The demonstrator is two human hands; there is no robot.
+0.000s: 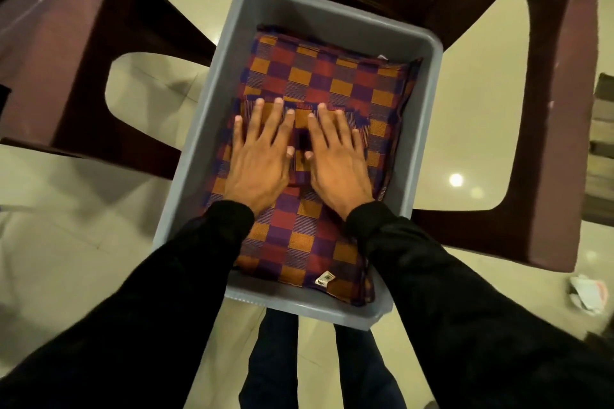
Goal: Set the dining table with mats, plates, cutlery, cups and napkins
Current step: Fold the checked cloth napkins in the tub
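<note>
Both black sleeves (166,292) reach forward, left hand (259,159) and right hand (335,159) flat, fingers spread, on checked mats (332,83)

This looks like a home, most likely a dining room. Glossy cream floor tiles (66,242) run under everything and mirror a ceiling light on the right. Dark maroon moulded plastic chairs (548,109) of the household kind stand close together at the far side. A grey plastic tub (206,143) holds folded checked cloth mats (332,83) in orange, maroon and purple. Crumpled paper (586,294) lies on the floor at the near right.
</note>
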